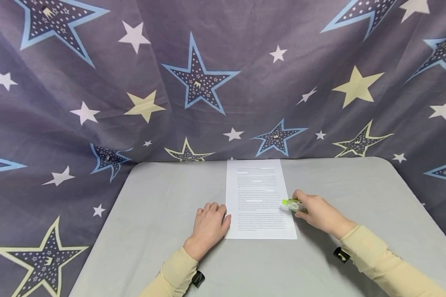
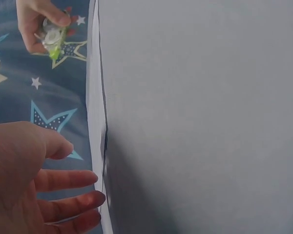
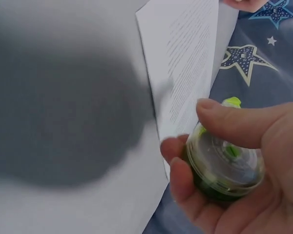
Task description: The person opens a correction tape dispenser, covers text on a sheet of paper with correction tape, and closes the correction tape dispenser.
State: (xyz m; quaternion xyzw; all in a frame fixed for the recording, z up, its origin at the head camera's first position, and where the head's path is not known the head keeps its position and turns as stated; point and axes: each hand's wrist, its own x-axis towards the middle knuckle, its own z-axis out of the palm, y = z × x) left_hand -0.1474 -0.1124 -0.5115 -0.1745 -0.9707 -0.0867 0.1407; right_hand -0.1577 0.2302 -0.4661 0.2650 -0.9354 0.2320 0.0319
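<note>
A printed sheet of paper (image 1: 260,222) lies on the table, with several lines of text and a few blank white strips among them. My right hand (image 1: 316,210) grips a correction tape dispenser (image 1: 294,205) over the sheet's right edge. In the right wrist view the clear round body of the dispenser (image 3: 227,165) sits between thumb and curled fingers, its bright green tip (image 3: 232,101) pointing away. At the sheet's left edge rests my left hand (image 1: 209,225), its fingers loosely extended and holding nothing. The left wrist view shows those fingers (image 2: 71,204) slightly spread by the paper's edge.
A grey table (image 1: 163,194) with rounded far corners spreads beneath both hands. Behind it and along its sides hangs a dark curtain (image 1: 245,95) patterned with stars. The sheet's top reaches the table's far edge. Dark wrist cameras show under both sleeves.
</note>
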